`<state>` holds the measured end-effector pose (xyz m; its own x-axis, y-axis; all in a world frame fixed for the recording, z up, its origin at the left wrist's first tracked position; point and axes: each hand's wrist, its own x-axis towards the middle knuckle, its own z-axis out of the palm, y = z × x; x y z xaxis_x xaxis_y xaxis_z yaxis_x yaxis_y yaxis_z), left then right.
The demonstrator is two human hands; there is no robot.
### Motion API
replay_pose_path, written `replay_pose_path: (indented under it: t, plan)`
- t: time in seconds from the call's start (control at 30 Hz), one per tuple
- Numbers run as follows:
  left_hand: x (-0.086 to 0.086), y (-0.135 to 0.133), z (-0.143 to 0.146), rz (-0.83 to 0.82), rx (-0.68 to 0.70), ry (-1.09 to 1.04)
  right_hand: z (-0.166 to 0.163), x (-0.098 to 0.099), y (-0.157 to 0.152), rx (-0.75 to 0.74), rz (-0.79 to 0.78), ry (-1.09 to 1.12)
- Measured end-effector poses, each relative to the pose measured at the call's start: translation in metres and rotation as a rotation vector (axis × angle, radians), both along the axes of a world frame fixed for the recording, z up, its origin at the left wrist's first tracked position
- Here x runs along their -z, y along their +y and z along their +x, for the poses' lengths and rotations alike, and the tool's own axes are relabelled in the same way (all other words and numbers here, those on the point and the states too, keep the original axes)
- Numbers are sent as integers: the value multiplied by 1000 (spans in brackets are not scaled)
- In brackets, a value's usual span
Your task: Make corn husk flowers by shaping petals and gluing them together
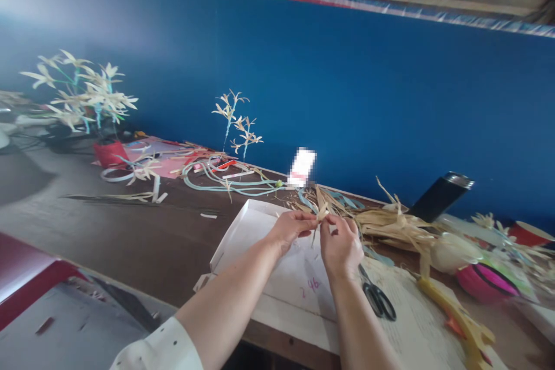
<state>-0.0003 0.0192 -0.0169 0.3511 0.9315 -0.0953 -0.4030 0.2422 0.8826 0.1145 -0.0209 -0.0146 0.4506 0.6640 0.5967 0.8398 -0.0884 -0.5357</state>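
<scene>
Closest to my lens is the dotted white sleeve (pixel 162 344), pushed up the left arm, perhaps so that the cuff clears the work. From my remote seat I follow the forearms inward to the left hand (pixel 287 232) and the right hand (pixel 344 247), which meet over the far part of the white box tray (pixel 245 228). Both have a narrow pinch on one pale piece (pixel 321 214), thumbs and fingertips almost together; I read that as a hold for something thin and easily creased, with a hand at either side to steady it. The piece is above the tray, whose low wall I'd guess helps to contain scraps. I can't make out its exact shape between the fingers.

The black-handled scissors (pixel 379 300) lie just beside the right forearm, partly over the printed sheet (pixel 403 324), probably for a short reach. A bundle of dried strips (pixel 392 225) spreads past the right hand, handy for the same reason, I suspect. Near the wall, the flower stalks (pixel 229 118) stand upright, which would spare their thin petals, well apart from the red pot (pixel 110 154) with its fuller cluster
</scene>
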Motion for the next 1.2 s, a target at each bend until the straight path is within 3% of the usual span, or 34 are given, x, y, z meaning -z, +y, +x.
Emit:
replay_pose_path:
  t: [0.3,0.53,0.93,1.07,1.2]
  plan:
    - [7,5,0,18,-43,52,-1,1,-1,-9,-36,-41]
    - [0,1,0,1,-17,50,0,0,-1,25,-124,-133]
    - [5,2,1,123,-60,271,-2,-1,-2,9,-146,-164]
    - [4,3,0,129,-83,262,-1,1,-1,-29,-116,-109]
    - [5,6,2,108,-113,212,4,5,6,-82,-27,112]
